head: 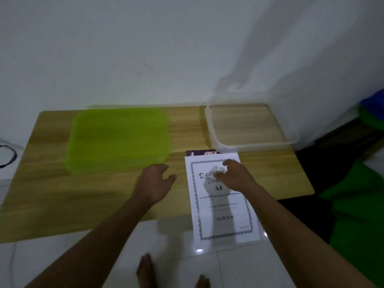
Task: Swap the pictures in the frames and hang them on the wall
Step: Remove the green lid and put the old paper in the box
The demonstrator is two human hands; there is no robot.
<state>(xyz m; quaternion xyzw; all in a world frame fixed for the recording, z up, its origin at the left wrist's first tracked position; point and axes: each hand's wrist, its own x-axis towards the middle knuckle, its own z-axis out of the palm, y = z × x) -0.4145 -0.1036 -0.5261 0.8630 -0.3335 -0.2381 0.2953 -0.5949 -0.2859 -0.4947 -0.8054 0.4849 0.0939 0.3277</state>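
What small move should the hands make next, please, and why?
Probably lift the white sheet by its far edge with the right hand above it: the sheet overhangs the table and mostly covers a purple picture.

1. One wooden table [52,204] is showing.
2. Two shallow plastic trays are lying on it: one green tray [118,140] and one clear tray [247,125].
3. Two paper items are showing: one white printed sheet [222,215] and one purple picture [197,153], which is mostly covered.
4. Two hands are showing: one left hand [154,179] and one right hand [236,175].
5. Two bare feet are showing: one left foot [145,271] and one right foot [202,281].
6. One black cable [10,156] is curling at the left edge.
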